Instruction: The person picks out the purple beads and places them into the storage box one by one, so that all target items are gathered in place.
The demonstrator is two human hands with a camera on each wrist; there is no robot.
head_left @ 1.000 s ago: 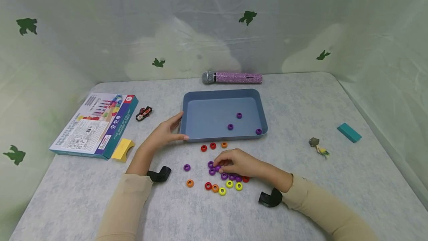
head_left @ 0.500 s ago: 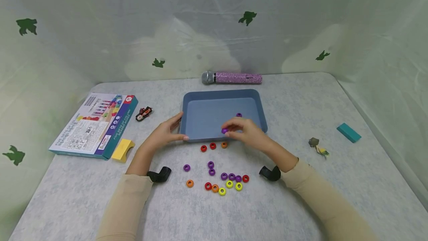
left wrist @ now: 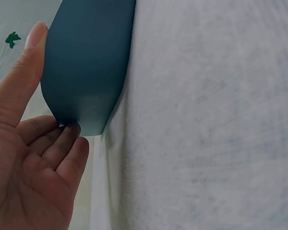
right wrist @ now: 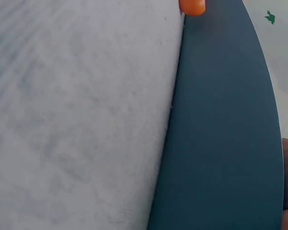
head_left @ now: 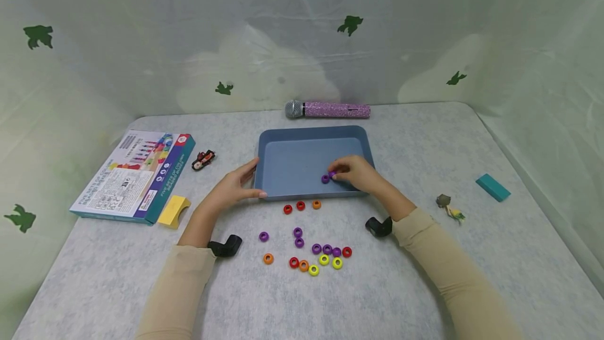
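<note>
A blue-grey tray (head_left: 302, 167) lies on the table, and my left hand (head_left: 231, 189) holds its near left corner. The thumb (left wrist: 26, 67) touches the front wall and the bent fingers (left wrist: 69, 158) touch the side, as the left wrist view shows. Inside the tray my right hand (head_left: 356, 172) pinches a purple bead (head_left: 332, 174), partly covered by the fingertips. Close beside it sits another purple bead (head_left: 325, 178). In the right wrist view the tray's wall (right wrist: 225, 115) hides most of that hand. Other beads in the tray may be behind the hand.
Purple beads (head_left: 316, 248), yellow beads (head_left: 323, 259), red beads (head_left: 287, 209) and orange beads (head_left: 268, 258) lie before the tray. A glittery microphone (head_left: 327, 109) lies behind it. At left are a box (head_left: 137, 177) and yellow block (head_left: 173, 211); at right, a teal block (head_left: 493, 187).
My right hand has picked a purple bead from the loose group, carried it over the tray's front rim and lowered it beside another bead. The left hand has stayed at the tray's corner.
</note>
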